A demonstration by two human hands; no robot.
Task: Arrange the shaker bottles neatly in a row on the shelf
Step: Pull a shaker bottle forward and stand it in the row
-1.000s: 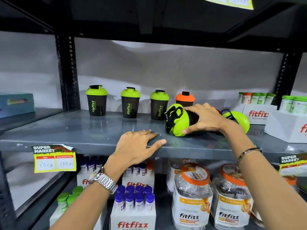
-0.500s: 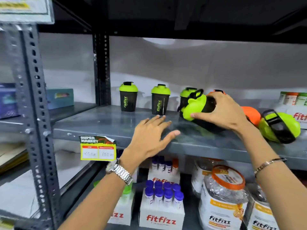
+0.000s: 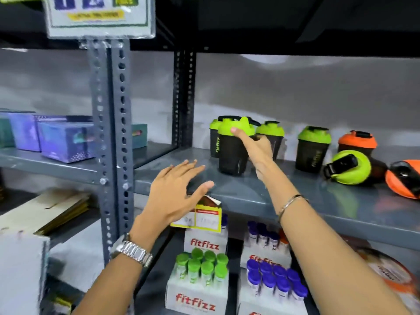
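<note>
With the left hand (image 3: 176, 192) spread empty, the green-lidded shaker (image 3: 231, 146) gripped by the right hand (image 3: 256, 144) could be knocked against the upright shaker behind (image 3: 214, 138), toppling it.

Even, moderately bright light falls from above and in front on the grey shelf (image 3: 261, 196), whose surface carries a soft sheen and faint reflections of the bottles. The underside of the upper shelf (image 3: 272, 23) lies in deep shadow. Motion blur smears the sign (image 3: 97, 17) at top left, the boxes (image 3: 56, 139) at left and both frame edges. Wide-angle distortion bends the upright post (image 3: 109, 133).
</note>
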